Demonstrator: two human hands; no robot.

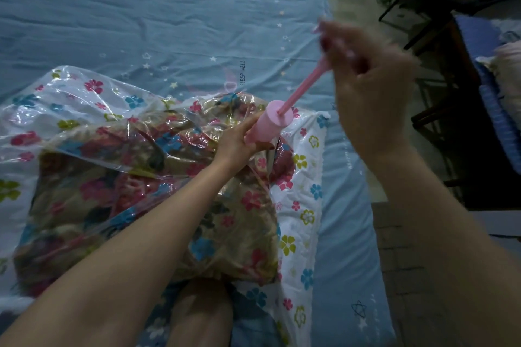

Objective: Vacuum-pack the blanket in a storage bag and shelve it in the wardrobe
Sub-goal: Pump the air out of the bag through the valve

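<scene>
Head view, looking down on a bed (141,22) covered in a blue sheet printed with stars and flowers; storage bag (304,177), clear plastic with a coloured flower print, lies on the near part of the bed with the blanket (135,191) inside it, a dark floral bundle filling the middle of the bag; loose, crinkled plastic stands up at the bag's far-left corner, and a flat unfilled margin of bag runs along its right side, ending short of the bed's right edge; pink hand pump (269,125) stands tilted on top of the bag near its far-right part, its base hidden behind the hand so contact with the bag cannot be confirmed; left hand (239,141) grips the pump cylinder, fingers curled round it; pump rod (303,87) is drawn out up and to the right; right hand (363,84) is raised above the bed's right edge and clamped on the rod's top handle, fingers curled, motion-blurred; a bare knee (203,310) shows at the bottom, touching the bag's near edge; open sheet beyond the bag to the far side and a narrower blue strip to its right; right of the bed, a band of floor (400,276), then dark furniture (456,93) close by; details there too dim to tell.
</scene>
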